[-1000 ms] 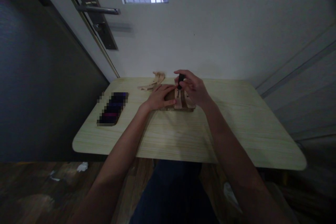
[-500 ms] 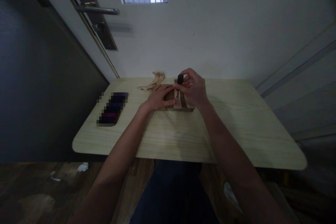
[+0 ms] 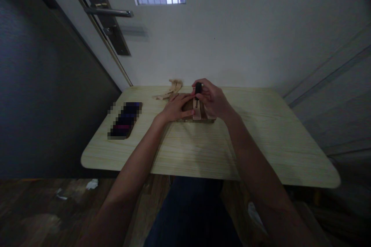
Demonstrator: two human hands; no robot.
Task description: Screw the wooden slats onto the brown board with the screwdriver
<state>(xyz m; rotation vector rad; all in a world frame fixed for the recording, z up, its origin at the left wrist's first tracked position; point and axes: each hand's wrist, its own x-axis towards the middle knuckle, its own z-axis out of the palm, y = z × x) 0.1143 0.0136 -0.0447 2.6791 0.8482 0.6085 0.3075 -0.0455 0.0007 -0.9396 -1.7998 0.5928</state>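
Note:
My left hand (image 3: 176, 109) lies with fingers spread over a brown wooden board (image 3: 188, 106), its fingertips at the edge of a pale wooden strip (image 3: 197, 113). In my right hand (image 3: 216, 101) is a short screwdriver (image 3: 198, 88) with a black handle, gripped between thumb and fingers. It stands nearly upright, its thin shaft pointing down at the pale strip. Whether the tip sits on a screw is too small to tell. My right hand hides part of the board's right side.
Curved pale wooden pieces (image 3: 175, 85) lie behind my left hand on the light wood-grain table (image 3: 185, 150). A phone with a blurred screen (image 3: 125, 120) rests at the left. A white door with a metal handle (image 3: 113, 12) rises behind the table.
My right hand has shifted its fingers round the screwdriver's handle and turned slightly, its wrist a little lower. My left hand stays in place on the board.

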